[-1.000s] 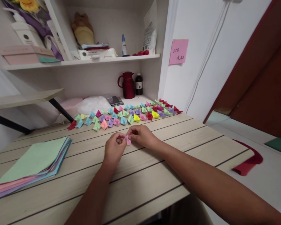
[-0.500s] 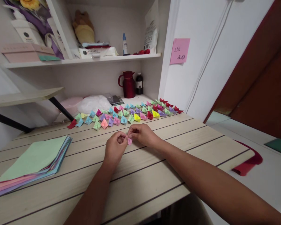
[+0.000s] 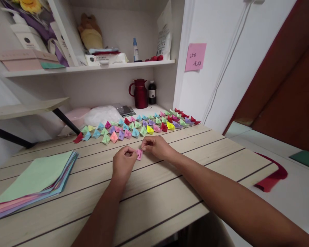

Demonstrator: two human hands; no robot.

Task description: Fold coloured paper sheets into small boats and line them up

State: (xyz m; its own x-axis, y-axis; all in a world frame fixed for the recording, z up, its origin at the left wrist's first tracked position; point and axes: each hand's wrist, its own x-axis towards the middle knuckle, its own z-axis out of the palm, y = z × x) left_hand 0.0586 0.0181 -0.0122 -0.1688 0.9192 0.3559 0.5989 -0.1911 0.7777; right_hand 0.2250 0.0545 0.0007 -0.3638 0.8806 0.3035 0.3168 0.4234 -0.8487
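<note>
A small folded piece of pink paper [image 3: 139, 154] is held between my two hands, just above the wooden table [image 3: 159, 202]. My left hand [image 3: 124, 163] pinches its left side between thumb and fingers. On the opposite edge, the fingertips of my right hand [image 3: 156, 146] close on the paper. Beyond my hands stand rows of small folded paper boats [image 3: 135, 132] in green, blue, pink, purple, yellow and red.
A stack of coloured paper sheets [image 3: 36, 175], green on top, lies at the left. Behind the boats are a clear plastic bag [image 3: 103, 115], a dark red jug [image 3: 140, 94] and a dark bottle [image 3: 152, 92]. A small raised shelf [image 3: 28, 109] stands at the left.
My hands have moved slightly apart, my left hand shifting a little left. More of the pink paper now shows between them, spread wider.
</note>
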